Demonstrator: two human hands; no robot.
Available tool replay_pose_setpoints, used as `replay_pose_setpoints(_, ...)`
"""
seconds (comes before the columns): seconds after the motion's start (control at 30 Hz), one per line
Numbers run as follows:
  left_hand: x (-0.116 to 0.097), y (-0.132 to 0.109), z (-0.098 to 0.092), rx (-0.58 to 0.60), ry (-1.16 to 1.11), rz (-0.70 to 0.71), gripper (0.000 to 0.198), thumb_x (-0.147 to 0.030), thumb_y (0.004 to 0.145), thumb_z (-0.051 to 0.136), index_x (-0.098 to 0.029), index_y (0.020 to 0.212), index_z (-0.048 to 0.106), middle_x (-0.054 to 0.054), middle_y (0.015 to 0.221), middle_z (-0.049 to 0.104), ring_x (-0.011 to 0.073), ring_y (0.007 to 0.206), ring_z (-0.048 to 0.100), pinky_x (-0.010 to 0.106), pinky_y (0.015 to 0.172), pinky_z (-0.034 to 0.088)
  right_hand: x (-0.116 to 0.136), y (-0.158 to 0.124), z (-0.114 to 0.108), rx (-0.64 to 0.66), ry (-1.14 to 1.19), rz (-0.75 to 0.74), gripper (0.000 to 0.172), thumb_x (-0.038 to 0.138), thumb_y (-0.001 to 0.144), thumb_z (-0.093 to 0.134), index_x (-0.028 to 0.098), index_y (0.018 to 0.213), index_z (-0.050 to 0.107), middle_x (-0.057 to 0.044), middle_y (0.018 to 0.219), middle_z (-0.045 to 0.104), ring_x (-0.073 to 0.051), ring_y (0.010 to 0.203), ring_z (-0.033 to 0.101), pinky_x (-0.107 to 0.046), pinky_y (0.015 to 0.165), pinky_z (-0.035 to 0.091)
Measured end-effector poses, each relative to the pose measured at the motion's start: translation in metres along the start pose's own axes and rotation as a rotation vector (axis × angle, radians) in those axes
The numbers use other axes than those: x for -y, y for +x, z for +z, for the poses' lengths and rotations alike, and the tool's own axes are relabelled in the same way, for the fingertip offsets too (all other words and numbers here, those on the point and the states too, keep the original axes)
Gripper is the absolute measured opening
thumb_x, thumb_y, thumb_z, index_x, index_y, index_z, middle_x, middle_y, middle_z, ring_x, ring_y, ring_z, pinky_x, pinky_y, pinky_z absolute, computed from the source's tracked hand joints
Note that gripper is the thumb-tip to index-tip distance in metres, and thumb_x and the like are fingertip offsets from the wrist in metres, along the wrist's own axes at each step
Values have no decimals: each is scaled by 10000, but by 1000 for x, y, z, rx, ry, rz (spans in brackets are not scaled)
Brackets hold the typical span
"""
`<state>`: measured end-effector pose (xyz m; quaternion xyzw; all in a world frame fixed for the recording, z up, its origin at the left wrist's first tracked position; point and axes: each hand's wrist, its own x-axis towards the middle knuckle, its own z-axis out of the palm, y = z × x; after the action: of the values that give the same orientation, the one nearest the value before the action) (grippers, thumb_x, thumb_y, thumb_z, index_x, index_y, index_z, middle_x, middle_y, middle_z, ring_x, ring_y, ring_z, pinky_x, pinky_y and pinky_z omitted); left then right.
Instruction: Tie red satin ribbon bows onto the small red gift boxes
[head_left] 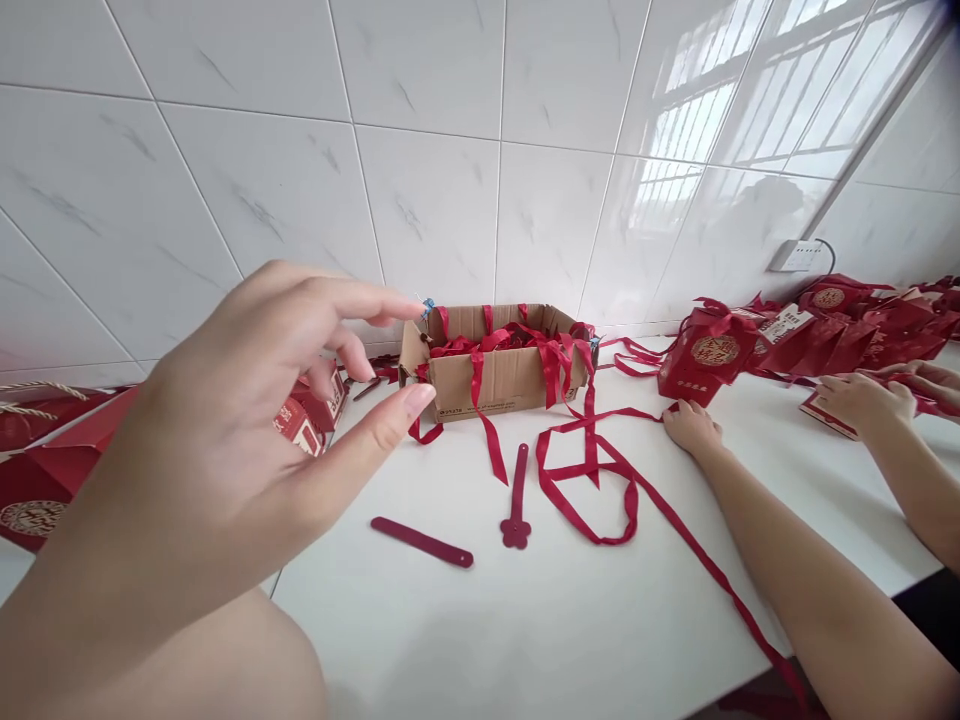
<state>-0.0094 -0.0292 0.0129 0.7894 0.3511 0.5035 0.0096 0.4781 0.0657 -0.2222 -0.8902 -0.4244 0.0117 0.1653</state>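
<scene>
View: head-worn, single | looks from: above the surface | faces: forward and down, toward the tiled wall | nearness: left hand close to the lens, cardboard box farther off, near frame centre

Left hand hovers; red ribbons overhang a cardboard box.

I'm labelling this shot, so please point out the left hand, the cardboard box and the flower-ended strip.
Left hand (221, 415), head view: back of the hand.
Cardboard box (517, 379), head view: bare front wall.
Flower-ended strip (518, 495), head view: stem, above the flower.
</scene>
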Motion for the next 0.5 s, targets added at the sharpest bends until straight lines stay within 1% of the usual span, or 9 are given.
replay_pose_setpoints(0.07,-1,0,-1,54,61,8,431,-275,674,616,-480,1052,590,-6,902,569,297,797,575,514,607,533,-1,0,2,-12,1,1,541,345,889,325,76,1348,422,-209,1438,339,-351,1334,283,-540,1051,249)
replay_pose_setpoints(0.1,-1,1,-2,78,92,17,452,-273,683,607,-489,1078,571,-9,904,566,294,806,576,513,623,540,-1,-2,2,-16,2,-7,515,333,888,322,81,1314,463,-204,1419,372,-345,1324,301,-536,1046,256)
replay_pose_setpoints(0.23,1,-1,-6,73,89,45,452,-266,694,598,-469,1097,564,-5,893,560,285,812,579,496,642,551,0,-13,-1,-49,10,-58,404,297,859,369,93,1119,602,-195,1227,551,-318,1178,463,-484,983,335)
replay_pose_setpoints(0.33,1,-3,-7,68,67,45,440,-270,696,599,-458,1094,573,-2,892,564,287,815,578,484,624,545,1,-21,-2,-102,24,-105,336,286,837,412,100,996,641,-183,1117,599,-308,1108,499,-461,958,344)
replay_pose_setpoints(0.43,0,-4,-7,66,62,39,434,-273,692,602,-466,1081,577,-2,879,565,292,813,574,474,577,533,3,-25,-3,-151,61,-151,306,270,821,431,90,929,653,-192,1112,595,-308,1106,491,-428,934,362)
replay_pose_setpoints(0.5,-2,-4,-8,61,74,32,429,-275,686,604,-473,1065,580,-2,883,563,293,792,572,477,553,525,4,-26,-5,-158,104,-187,288,265,814,440,95,869,666,-180,1095,610,-283,1069,519,-366,905,389)
